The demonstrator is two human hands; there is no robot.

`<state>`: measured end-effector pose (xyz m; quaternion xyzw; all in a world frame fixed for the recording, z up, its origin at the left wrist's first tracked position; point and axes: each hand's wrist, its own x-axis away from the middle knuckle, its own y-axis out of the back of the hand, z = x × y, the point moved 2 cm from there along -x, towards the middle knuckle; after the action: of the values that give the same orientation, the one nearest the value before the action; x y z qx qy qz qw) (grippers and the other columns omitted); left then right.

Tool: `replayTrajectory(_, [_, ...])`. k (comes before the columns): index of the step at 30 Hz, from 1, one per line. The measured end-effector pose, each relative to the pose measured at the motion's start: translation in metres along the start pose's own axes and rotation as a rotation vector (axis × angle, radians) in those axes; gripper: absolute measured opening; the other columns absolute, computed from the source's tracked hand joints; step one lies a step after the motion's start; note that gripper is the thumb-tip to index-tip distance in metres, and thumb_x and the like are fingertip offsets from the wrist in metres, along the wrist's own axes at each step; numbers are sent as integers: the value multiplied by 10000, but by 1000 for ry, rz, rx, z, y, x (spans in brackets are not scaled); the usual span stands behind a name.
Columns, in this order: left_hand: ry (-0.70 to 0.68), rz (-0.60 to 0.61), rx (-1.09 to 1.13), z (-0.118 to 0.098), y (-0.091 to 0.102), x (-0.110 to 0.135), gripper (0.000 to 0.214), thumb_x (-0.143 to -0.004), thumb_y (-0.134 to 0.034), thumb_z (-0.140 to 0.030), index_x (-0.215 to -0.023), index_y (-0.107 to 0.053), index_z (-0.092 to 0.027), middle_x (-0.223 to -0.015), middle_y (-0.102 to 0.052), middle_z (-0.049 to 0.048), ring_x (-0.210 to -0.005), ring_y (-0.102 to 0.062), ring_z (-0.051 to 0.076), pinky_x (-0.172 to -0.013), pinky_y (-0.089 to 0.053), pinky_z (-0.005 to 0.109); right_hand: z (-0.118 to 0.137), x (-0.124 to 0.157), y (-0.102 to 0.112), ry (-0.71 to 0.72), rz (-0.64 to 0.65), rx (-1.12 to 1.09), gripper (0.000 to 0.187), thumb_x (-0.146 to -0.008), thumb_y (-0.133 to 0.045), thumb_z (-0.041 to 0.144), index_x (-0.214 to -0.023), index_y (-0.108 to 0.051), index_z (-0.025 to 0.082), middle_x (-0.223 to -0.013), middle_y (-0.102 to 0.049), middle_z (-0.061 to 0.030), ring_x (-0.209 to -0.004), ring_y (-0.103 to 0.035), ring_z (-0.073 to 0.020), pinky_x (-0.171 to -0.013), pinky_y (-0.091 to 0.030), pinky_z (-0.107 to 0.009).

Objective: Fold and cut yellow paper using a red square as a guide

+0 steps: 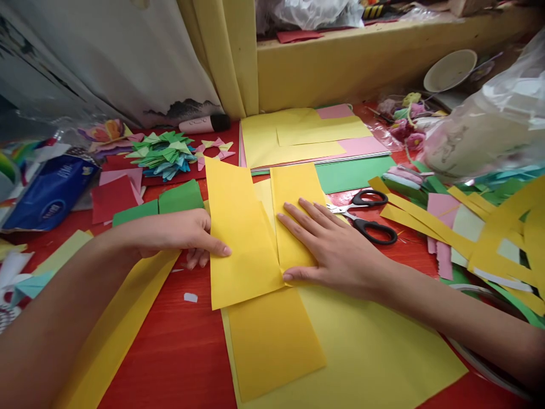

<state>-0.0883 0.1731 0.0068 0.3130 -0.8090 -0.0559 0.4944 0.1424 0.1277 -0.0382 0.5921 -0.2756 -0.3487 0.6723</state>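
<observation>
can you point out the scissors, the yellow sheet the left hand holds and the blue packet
Scissors (359, 224): head view, on the lower black handle.
Yellow sheet (243, 241): head view, middle of its face.
Blue packet (49, 193): head view, on its front.

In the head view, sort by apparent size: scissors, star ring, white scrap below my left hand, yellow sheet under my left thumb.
1. Yellow sheet
2. Scissors
3. Star ring
4. White scrap
</observation>
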Motion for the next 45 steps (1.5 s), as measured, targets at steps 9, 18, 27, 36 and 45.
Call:
replayTrajectory(9, [16, -5, -26, 4, 3, 2, 261, -637, -652, -354, -468, -605, -161, -480, -582, 33, -438, -519, 130, -438, -383, 222, -1, 0, 0, 9, -13, 0, 910, -715, -205, 763, -1395, -215, 158, -1456, -180, -82, -1332, -80, -295, -1076, -139, -458])
replayTrajectory(18, [-10, -147, -46, 12, 28, 19, 296, -662, -639, -417, -586, -606, -133, -525, -547, 2, -500, -479, 92, -487, -367, 185, -3, 1, -1, 19, -43, -16, 635, -883, -180, 541, -1389, -233, 161, -1450, -217, -41, -1335, -111, -244, -1087, -143, -418])
replayTrajectory(27, [-200, -200, -19, -14, 6, 26, 352, -724, -556, -443, -534, -543, -147, -510, -485, -24, -480, -426, 71, -476, -314, 178, -4, 6, 16, -23, -196, -471, 529, -901, -244, 473, -1262, -415, 127, -1236, -528, -106, -1149, -459, -227, -963, -343, -400])
replayTrajectory(36, [-277, -147, 92, -45, -34, 35, 347, -789, -441, -475, -653, -529, -169, -601, -519, -20, -522, -472, 99, -510, -363, 211, -15, 6, 61, -367, -19, -1044, 286, -822, -447, 340, -587, -461, 178, -503, -504, 26, -470, -485, -90, -443, -333, -192])
replayTrajectory(45, [-98, -379, 152, -40, -27, 52, 368, -766, -451, -520, -979, -536, -232, -931, -577, 22, -806, -547, 167, -663, -407, 248, -55, 6, 58, -500, 138, -809, 278, -769, -371, 267, -504, -403, 188, -445, -522, 6, -342, -440, -90, -368, -323, -205])
